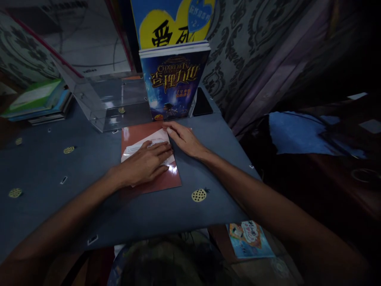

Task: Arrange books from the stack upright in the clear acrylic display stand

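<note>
A thin reddish-brown book (160, 182) with a glossy cover and a pale printed panel lies flat on the desk in front of me. My left hand (145, 163) rests palm down across its middle, fingers stretched to the right and covering part of the panel. At the book's upper right corner is my right hand (186, 141), its fingers extended and its fingertips touching the cover near the edge. Just behind, an upright blue book (174, 93) with gold lettering leans in front of a yellow-and-blue book (166, 20).
A clear acrylic stand (102, 117) rises behind the book, holding a large pale book (89, 43). At the left sits a stack of books (38, 101). A dark flat object (202, 104) lies near the desk's right edge. Below the front edge is another book (250, 240).
</note>
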Action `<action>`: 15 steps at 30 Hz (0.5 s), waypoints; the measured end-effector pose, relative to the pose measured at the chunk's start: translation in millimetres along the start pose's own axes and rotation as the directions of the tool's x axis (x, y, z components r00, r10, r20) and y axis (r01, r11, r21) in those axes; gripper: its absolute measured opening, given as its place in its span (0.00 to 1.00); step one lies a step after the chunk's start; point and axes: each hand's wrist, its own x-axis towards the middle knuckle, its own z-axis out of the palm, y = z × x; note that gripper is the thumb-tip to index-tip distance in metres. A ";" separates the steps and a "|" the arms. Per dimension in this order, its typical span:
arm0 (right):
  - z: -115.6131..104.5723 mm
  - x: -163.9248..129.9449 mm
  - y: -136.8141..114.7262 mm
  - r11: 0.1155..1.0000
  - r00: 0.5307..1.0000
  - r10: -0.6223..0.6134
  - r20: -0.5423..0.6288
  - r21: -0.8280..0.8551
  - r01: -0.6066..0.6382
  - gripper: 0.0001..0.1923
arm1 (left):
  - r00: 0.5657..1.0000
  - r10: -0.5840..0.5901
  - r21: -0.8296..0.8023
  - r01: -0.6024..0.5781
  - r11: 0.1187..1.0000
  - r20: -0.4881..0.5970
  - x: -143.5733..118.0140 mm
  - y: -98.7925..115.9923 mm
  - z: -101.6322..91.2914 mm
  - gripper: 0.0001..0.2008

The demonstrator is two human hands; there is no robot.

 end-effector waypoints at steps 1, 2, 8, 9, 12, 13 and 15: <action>0.1 0.0 0.3 1.000 1.000 -0.001 0.000 -0.004 0.001 0.25 | 1.000 0.015 -0.006 -0.015 1.000 0.005 -1.1 2.8 -1.7 0.22; 0.2 0.0 0.8 1.000 1.000 -0.003 0.000 -0.004 0.003 0.26 | 1.000 0.028 -0.012 -0.028 1.000 0.011 -2.1 5.8 -3.5 0.21; 0.7 0.4 3.3 1.000 1.000 -0.003 0.012 0.009 0.003 0.26 | 0.993 0.109 -0.033 -0.108 0.994 0.053 -7.0 22.9 -13.0 0.19; 0.8 0.4 3.4 1.000 1.000 -0.004 0.011 0.008 0.004 0.26 | 0.991 0.122 -0.033 -0.120 0.992 0.059 -8.0 25.8 -13.6 0.19; 1.0 0.3 3.0 1.000 1.000 -0.009 0.007 0.009 0.009 0.25 | 0.987 0.142 -0.018 -0.141 0.990 0.079 -12.0 35.2 -14.6 0.19; 1.1 0.2 2.7 1.000 1.000 -0.011 0.006 0.012 0.011 0.25 | 0.985 0.151 -0.008 -0.151 0.989 0.088 -13.6 38.5 -15.0 0.19; 1.1 0.0 2.1 1.000 1.000 -0.017 0.005 0.015 0.017 0.24 | 0.980 0.171 0.014 -0.173 0.985 0.106 -16.9 44.6 -15.9 0.19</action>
